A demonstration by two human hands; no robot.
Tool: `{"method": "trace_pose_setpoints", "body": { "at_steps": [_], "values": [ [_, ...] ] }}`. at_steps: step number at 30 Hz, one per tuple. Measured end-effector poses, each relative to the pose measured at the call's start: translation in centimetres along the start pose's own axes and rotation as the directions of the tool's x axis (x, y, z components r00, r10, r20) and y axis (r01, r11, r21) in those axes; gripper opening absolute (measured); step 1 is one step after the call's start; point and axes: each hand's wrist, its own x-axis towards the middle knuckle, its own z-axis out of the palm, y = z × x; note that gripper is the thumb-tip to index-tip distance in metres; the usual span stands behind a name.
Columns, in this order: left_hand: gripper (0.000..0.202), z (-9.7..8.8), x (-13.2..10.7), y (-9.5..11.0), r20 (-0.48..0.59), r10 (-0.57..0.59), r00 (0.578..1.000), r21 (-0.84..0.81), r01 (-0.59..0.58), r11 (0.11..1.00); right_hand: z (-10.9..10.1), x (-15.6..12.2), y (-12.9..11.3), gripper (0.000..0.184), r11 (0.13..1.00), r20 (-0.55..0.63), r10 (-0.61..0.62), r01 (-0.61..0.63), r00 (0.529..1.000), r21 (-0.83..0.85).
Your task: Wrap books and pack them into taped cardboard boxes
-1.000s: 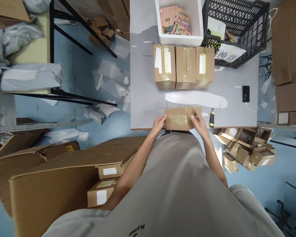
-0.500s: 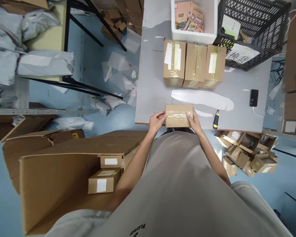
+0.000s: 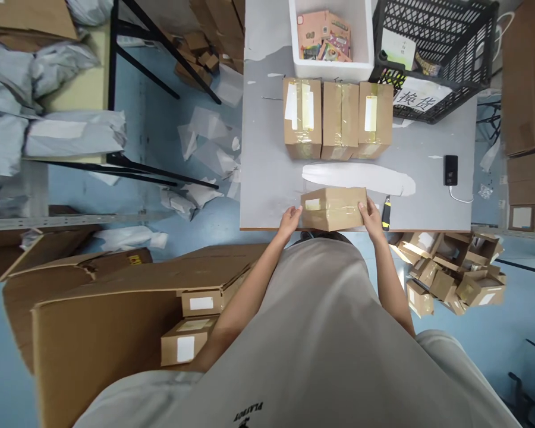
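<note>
A taped cardboard box [image 3: 344, 209] is held at the table's front edge, turned so that one end with a small pale label faces left. My right hand [image 3: 371, 221] grips its right end, thumb on the taped face. At the left end, my left hand [image 3: 289, 221] has its fingertips against the box's edge; part of its fingers is hidden. Just right of my right hand lies a yellow and black box cutter [image 3: 386, 214]. Beyond the box a long white paper strip [image 3: 359, 179] lies flat on the grey table [image 3: 263, 178].
Three taped boxes [image 3: 340, 119] stand in a row behind the strip. Further back are a white foam bin [image 3: 332, 70] and a black crate [image 3: 463, 98]. A phone-like device [image 3: 450, 170] with a cable lies right. A large open carton [image 3: 93, 345] is at lower left; opened boxes [image 3: 446, 285] pile up right.
The box has turned, so its labelled left end now shows. My right hand has shifted right along with its right end. The whole view has moved slightly.
</note>
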Motion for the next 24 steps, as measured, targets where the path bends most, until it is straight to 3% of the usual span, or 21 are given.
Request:
{"method": "trace_pose_setpoints", "body": {
  "at_steps": [3,5,9,13,18,21,24],
  "values": [
    [0.051,1.6,0.9,0.1,0.07,-0.007,0.997,0.001,0.007,1.0,-2.1,-0.2,0.4,0.124,0.998,-0.205,0.006,-0.017,0.979,-0.053],
    [0.054,2.7,1.0,0.4,0.152,-0.008,0.988,-0.017,0.011,1.0,-2.9,-1.0,0.0,0.119,0.996,-0.256,-0.042,0.021,0.966,-0.083],
    [0.059,4.4,0.4,1.2,0.287,0.012,0.958,-0.07,0.008,0.998,-2.7,-2.8,-1.4,0.103,0.994,-0.149,-0.053,0.038,0.987,-0.106],
    [0.06,4.2,-0.3,1.9,0.317,0.055,0.947,-0.104,-0.023,0.994,-1.8,-3.2,-1.8,0.111,0.99,-0.148,0.006,-0.027,0.989,-0.136],
    [0.048,0.0,-0.4,2.6,0.108,0.166,0.98,-0.074,-0.158,0.985,1.0,-2.3,-1.4,0.1,1.0,0.01,-0.031,0.031,0.999,0.008],
    [0.041,-4.0,-0.1,2.7,-0.02,0.237,0.971,-0.029,-0.237,0.971,4.6,-1.3,-0.9,0.103,0.998,0.117,-0.053,0.049,0.992,0.035],
    [0.034,-7.4,0.1,2.5,-0.124,0.232,0.965,0.035,-0.229,0.973,8.3,-0.3,-0.2,0.113,0.998,0.275,-0.064,0.057,0.959,0.034]
  ]
}}
